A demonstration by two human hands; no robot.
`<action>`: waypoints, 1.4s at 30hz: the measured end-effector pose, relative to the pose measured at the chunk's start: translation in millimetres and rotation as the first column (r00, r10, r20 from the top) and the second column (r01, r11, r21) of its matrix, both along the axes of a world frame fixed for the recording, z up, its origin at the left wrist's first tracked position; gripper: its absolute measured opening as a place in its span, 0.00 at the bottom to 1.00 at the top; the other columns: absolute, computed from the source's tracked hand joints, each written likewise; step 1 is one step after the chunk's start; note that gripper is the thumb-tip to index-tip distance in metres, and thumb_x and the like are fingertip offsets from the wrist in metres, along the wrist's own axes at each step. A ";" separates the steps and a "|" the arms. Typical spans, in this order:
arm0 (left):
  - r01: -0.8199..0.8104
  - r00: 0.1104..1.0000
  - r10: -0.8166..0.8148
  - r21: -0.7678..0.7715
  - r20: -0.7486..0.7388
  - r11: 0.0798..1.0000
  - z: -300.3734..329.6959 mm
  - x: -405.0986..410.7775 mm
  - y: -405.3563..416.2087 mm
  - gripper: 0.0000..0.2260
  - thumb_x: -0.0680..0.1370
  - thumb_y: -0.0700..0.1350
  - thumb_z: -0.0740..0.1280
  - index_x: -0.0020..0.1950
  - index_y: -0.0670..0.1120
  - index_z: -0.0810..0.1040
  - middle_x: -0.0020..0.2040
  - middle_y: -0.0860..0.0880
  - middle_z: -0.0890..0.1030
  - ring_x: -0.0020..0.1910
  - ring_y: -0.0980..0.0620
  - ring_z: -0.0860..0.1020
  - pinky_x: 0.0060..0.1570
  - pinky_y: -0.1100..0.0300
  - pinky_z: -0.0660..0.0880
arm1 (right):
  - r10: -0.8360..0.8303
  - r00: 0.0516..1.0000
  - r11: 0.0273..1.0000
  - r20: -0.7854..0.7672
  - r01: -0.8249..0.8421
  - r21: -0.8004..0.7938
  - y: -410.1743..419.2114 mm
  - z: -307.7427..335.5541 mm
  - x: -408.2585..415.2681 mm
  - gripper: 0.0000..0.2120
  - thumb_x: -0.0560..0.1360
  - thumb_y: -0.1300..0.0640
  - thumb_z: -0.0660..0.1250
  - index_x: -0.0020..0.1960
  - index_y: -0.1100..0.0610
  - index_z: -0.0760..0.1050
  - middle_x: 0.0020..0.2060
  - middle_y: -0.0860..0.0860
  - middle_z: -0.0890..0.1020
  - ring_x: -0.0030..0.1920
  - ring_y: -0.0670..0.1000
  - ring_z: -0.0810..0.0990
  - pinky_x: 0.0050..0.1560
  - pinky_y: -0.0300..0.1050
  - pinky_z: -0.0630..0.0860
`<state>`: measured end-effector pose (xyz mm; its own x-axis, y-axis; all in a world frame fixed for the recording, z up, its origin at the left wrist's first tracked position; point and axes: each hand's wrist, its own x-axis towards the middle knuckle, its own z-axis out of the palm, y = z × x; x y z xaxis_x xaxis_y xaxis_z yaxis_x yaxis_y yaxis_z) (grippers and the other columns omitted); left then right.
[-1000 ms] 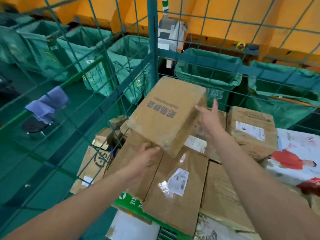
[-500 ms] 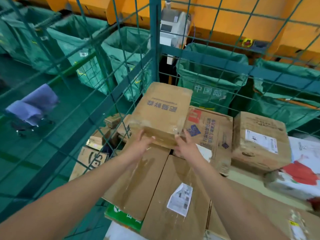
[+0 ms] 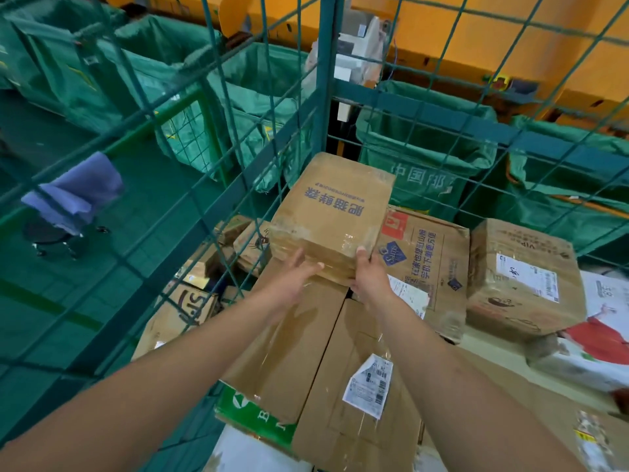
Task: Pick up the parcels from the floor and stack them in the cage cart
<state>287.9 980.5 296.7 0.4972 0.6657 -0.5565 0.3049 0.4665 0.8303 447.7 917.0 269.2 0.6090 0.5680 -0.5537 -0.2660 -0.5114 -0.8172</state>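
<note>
Taped brown box with blue print, in the cart's far corner

The box lies atop the stacked parcels, against the green cage cart; beside it, a "Sam's" carton. Left hand touches its near edge, fingers straight; right hand grips its corner.

Postal sorting depot: mail sacks, parcels
</note>
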 end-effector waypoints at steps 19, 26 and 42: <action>0.046 0.998 -0.050 0.084 0.043 0.995 69.5 -100.4 -103.1 0.27 0.83 0.51 0.67 0.81 0.53 0.62 0.77 0.50 0.68 0.73 0.49 0.69 0.66 0.49 0.72 | 0.307 0.933 0.952 -0.188 -0.302 0.056 -149.9 99.0 -100.1 0.36 0.80 0.31 0.58 0.80 0.51 0.63 0.70 0.56 0.76 0.67 0.59 0.77 0.71 0.57 0.74; -0.094 0.994 0.097 0.060 -0.049 0.994 79.6 -186.0 -207.8 0.25 0.82 0.55 0.68 0.78 0.54 0.67 0.75 0.52 0.69 0.73 0.46 0.70 0.70 0.49 0.72 | 0.525 0.820 0.849 -0.229 -0.525 0.067 -231.6 96.8 -162.2 0.33 0.81 0.32 0.55 0.77 0.54 0.68 0.69 0.56 0.76 0.69 0.59 0.75 0.67 0.51 0.74; -0.598 0.792 0.585 -0.025 -0.172 0.801 56.2 -390.0 -460.9 0.18 0.83 0.59 0.65 0.69 0.53 0.74 0.72 0.52 0.73 0.68 0.45 0.75 0.65 0.50 0.74 | 0.895 0.339 0.382 -0.290 -0.918 0.104 -351.0 60.6 -337.2 0.21 0.83 0.37 0.59 0.64 0.52 0.76 0.62 0.53 0.81 0.62 0.55 0.80 0.56 0.48 0.77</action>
